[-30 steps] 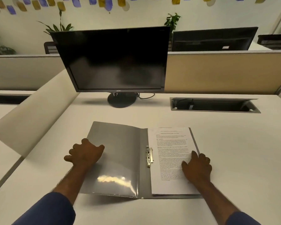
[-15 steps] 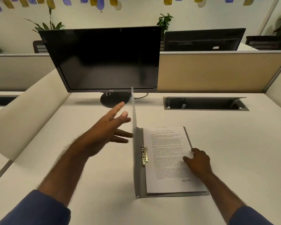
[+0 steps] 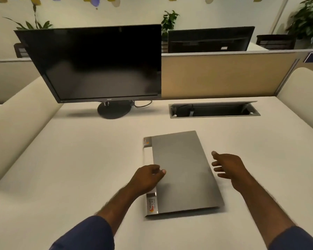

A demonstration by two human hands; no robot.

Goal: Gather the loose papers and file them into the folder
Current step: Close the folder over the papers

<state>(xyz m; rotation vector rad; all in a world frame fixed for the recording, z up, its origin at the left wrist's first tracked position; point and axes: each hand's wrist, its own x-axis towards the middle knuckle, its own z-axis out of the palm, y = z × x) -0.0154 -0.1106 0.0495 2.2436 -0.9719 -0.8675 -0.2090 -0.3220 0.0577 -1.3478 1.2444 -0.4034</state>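
Observation:
A grey plastic folder [image 3: 182, 170] lies closed and flat on the white desk, spine to the left with a printed label strip along it. The papers are hidden under its cover. My left hand [image 3: 146, 178] rests on the spine edge, fingers curled and the thumb tip on the cover. My right hand [image 3: 228, 167] hovers just off the folder's right edge, fingers spread, holding nothing.
A dark monitor [image 3: 98, 64] on a round stand [image 3: 114, 110] sits at the back left. A recessed cable tray [image 3: 213, 110] opens in the desk [image 3: 65, 168] at the back right. Curved cream dividers flank both sides; a tan partition [image 3: 224, 76] stands behind.
The left hand swung the folder's cover from flat open, through upright, down onto the papers. The right hand slid off the page to the right.

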